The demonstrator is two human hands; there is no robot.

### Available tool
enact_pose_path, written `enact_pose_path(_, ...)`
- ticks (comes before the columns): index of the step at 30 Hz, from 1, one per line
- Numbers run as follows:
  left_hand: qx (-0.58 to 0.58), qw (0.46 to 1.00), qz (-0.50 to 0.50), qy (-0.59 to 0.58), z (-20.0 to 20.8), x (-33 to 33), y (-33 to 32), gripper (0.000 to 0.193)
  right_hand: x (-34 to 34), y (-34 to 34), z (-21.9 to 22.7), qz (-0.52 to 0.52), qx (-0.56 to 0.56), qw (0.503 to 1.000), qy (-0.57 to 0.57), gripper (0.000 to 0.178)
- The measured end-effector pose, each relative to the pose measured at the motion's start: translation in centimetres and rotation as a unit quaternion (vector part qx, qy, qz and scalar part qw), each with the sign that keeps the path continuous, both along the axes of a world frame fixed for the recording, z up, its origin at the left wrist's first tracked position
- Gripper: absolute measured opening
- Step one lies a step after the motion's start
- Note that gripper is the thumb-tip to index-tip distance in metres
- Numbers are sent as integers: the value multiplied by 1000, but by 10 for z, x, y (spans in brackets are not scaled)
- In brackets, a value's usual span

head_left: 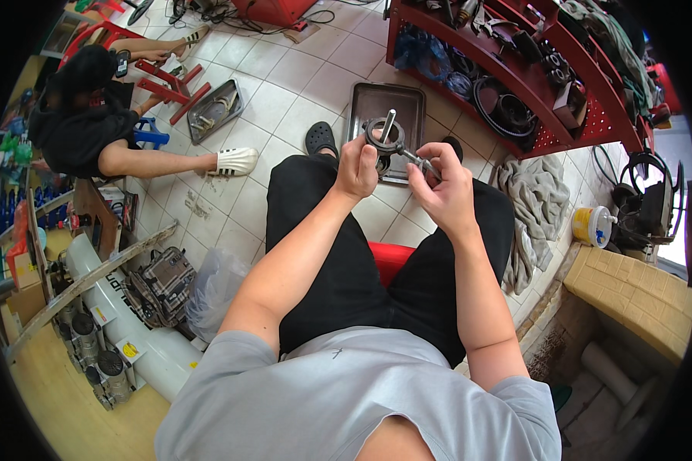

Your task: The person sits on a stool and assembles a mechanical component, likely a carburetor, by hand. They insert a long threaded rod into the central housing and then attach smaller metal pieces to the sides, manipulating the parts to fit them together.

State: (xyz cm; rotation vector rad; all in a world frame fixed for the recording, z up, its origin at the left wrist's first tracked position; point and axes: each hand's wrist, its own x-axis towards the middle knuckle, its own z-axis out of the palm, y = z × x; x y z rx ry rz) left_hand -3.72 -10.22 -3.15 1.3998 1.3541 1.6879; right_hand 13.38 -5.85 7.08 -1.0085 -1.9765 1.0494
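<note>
Above my knees, a dark metal machine part with a round ring [380, 132] is held between my two hands. A bright silver pin [390, 123] stands up from the ring. My left hand [358, 166] is closed on the ring's left and near side. From the ring a short rod runs right, its end pinched by the fingers of my right hand [447, 188]. Some of the part is hidden behind my fingers. Beneath it on the floor lies a rectangular metal tray [354, 115], mostly dark inside and partly covered by my hands.
A seated person [84, 115] in dark clothes holds a phone at the left, near a second tray [237, 115] with metal parts. A red shelf rack [469, 84] full of parts fills the upper right. Grey cloth [538, 200] and a white bucket [592, 227] lie right.
</note>
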Motion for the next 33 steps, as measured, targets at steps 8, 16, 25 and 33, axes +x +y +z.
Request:
enact_pose_path(8, 53, 998, 15, 42, 14, 2, 0, 71, 3, 0, 5, -2, 7, 1000, -3, 16)
enact_pose_path(16, 64, 997, 28, 42, 13, 2, 2, 73, 7, 3, -8, 6, 6, 1000, -22, 20)
enact_pose_path(25, 73, 995, 33, 65, 11, 0, 2, 72, 4, 2, -5, 4, 15, 1000, -2, 19)
enact_pose_path(33, 66, 994, 28, 79, 15, 1, 3, 64, 3, 1, 0, -3, 16, 1000, -5, 16)
